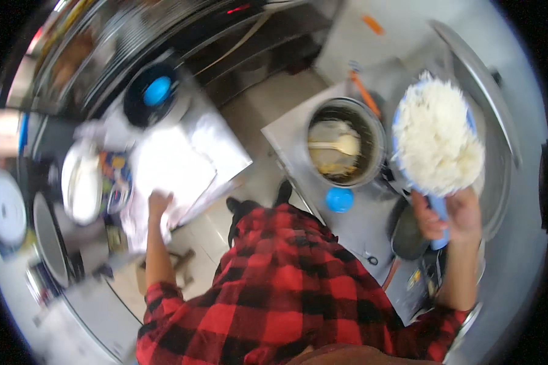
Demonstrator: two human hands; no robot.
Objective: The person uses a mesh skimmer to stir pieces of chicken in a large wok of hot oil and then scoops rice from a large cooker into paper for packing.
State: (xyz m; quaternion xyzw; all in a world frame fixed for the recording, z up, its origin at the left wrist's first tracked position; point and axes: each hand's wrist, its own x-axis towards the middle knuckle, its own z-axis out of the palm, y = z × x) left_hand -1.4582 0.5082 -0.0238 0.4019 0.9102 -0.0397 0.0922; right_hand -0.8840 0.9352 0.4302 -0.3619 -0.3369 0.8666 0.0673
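Note:
My right hand (452, 214) is closed around the blue handle (438, 223) of a ladle or scoop heaped with white cooked rice (438, 132), at the right. Left of it stands a metal pot (378, 146) with a pale paddle or spoon (347, 145) inside and some food at its bottom. My left hand (160, 203) is at the near edge of a bright white cloth or sheet (173, 164) on the left table; glare hides whether its fingers grip it.
A blue bowl (339, 200) sits beside the pot. On the left table are a dark pan (137, 102) with a blue item (157, 91) and a white oval dish (81, 182). A large round metal lid or vessel rim (484, 77) curves behind the rice. Tiled floor (210, 232) lies between the tables.

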